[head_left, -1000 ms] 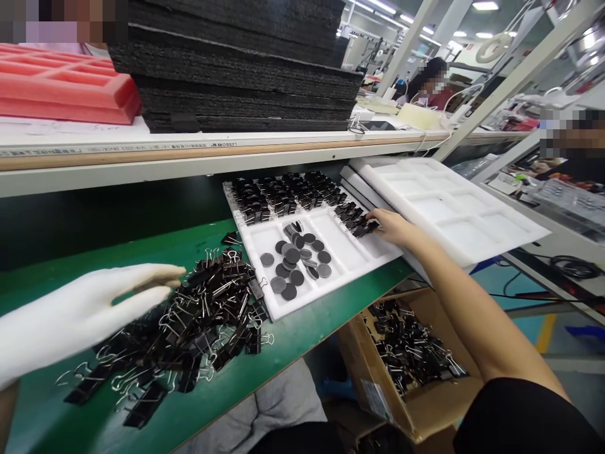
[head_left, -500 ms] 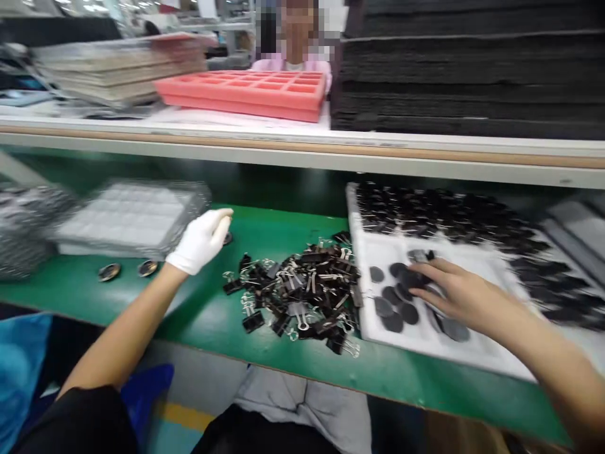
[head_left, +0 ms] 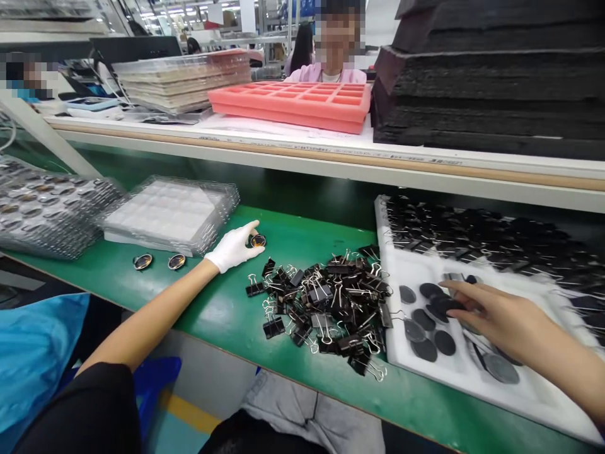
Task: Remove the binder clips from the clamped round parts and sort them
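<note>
My left hand [head_left: 235, 248], in a white glove, reaches over the green bench with thumb and fingers spread around a round dark part with a shiny amber face [head_left: 258, 241]. That part seems to lie on the bench; whether the fingers touch it is unclear. My bare right hand [head_left: 491, 312] is above the white foam tray [head_left: 394, 268], its thumb and fingertips closed on a thin black disc [head_left: 448, 307]. Several more black discs [head_left: 423, 350] lie loose in the tray around it. Between my hands is a heap of black binder clips [head_left: 326, 296].
Two similar round parts [head_left: 177, 261] lie left of my gloved hand, before stacked clear plastic trays [head_left: 165, 211]. Filled blister trays [head_left: 47, 202] stand far left. Clipped black pieces [head_left: 472, 227] line the foam tray's back. A shelf [head_left: 283, 154] overhead carries pink foam [head_left: 288, 104]. A person sits opposite.
The camera view has shifted, so everything sits further right and lower. My left hand has opened around the round part, which was mostly hidden behind it. My right hand stays at the discs.
</note>
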{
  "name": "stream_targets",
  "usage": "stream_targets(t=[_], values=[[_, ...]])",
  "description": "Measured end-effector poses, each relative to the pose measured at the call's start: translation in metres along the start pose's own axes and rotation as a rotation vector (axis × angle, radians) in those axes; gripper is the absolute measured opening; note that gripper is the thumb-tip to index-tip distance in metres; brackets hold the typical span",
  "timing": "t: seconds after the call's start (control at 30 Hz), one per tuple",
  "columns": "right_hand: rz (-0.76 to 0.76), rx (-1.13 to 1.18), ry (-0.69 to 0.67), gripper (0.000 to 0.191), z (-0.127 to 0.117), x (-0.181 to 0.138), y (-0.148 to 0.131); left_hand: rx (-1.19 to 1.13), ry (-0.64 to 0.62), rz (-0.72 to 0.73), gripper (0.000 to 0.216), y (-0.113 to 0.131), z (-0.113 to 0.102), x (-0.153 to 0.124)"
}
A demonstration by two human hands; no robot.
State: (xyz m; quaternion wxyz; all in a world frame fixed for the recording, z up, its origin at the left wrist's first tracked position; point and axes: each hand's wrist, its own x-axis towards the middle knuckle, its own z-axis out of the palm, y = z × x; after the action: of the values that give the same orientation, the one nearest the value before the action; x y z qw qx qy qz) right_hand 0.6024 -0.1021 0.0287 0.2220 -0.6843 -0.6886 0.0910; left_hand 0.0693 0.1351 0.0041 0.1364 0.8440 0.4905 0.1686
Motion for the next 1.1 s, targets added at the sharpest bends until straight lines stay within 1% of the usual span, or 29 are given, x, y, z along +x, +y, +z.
stream_targets(t=[0.07,0.1,0.17,0.23,0.3,0.37,0.4,0.47,0.53,0.6,0.7,0.77,0.83,0.9,0.97,1.0,1.03,1.1], values=[[0.020,0.003,0.021,0.020,-0.009,-0.003,-0.009,-0.048,0.070,0.045,0.082,0.007,0.002,0.009],[0.025,-0.001,0.035,0.019,-0.015,-0.004,-0.016,-0.093,0.120,0.075,0.082,0.014,0.002,0.015],[0.032,0.021,0.079,0.021,-0.028,-0.002,-0.037,-0.180,0.210,0.172,0.081,0.037,-0.002,0.028],[0.056,0.134,0.127,0.023,-0.038,0.006,-0.069,-0.206,0.240,0.319,0.082,0.073,-0.009,0.042],[0.112,0.342,0.127,0.022,-0.039,0.021,-0.109,-0.172,0.225,0.479,0.082,0.115,-0.017,0.053],[0.137,0.544,0.123,0.025,-0.033,0.041,-0.146,-0.124,0.250,0.606,0.081,0.154,-0.022,0.058],[0.124,0.626,0.111,0.027,-0.027,0.051,-0.161,-0.105,0.278,0.653,0.080,0.170,-0.023,0.057],[0.052,0.721,0.112,0.026,-0.016,0.068,-0.183,-0.107,0.315,0.722,0.080,0.190,-0.021,0.052],[-0.076,0.684,0.143,0.018,-0.006,0.078,-0.194,-0.182,0.316,0.760,0.083,0.196,-0.016,0.045],[-0.229,0.551,0.224,0.008,0.000,0.081,-0.196,-0.270,0.299,0.756,0.090,0.194,-0.011,0.039],[-0.401,0.347,0.305,0.027,0.005,0.078,-0.191,-0.301,0.284,0.721,0.094,0.186,-0.008,0.038],[-0.467,0.272,0.269,0.038,0.008,0.075,-0.187,-0.287,0.263,0.733,0.091,0.183,-0.007,0.040],[-0.494,0.252,0.210,0.042,0.011,0.073,-0.185,-0.284,0.237,0.766,0.088,0.181,-0.006,0.044],[-0.430,0.285,0.205,0.032,0.013,0.073,-0.185,-0.297,0.230,0.813,0.086,0.181,-0.004,0.046],[-0.253,0.422,0.243,0.018,0.016,0.076,-0.185,-0.311,0.236,0.860,0.085,0.183,-0.002,0.047],[-0.147,0.537,0.223,0.019,0.017,0.079,-0.184,-0.312,0.237,0.885,0.085,0.183,-0.002,0.047],[-0.045,0.673,0.161,0.027,0.018,0.081,-0.182,-0.309,0.233,0.906,0.085,0.184,-0.002,0.046],[0.106,0.938,-0.044,0.048,0.020,0.086,-0.177,-0.295,0.211,0.931,0.083,0.185,-0.003,0.047]])
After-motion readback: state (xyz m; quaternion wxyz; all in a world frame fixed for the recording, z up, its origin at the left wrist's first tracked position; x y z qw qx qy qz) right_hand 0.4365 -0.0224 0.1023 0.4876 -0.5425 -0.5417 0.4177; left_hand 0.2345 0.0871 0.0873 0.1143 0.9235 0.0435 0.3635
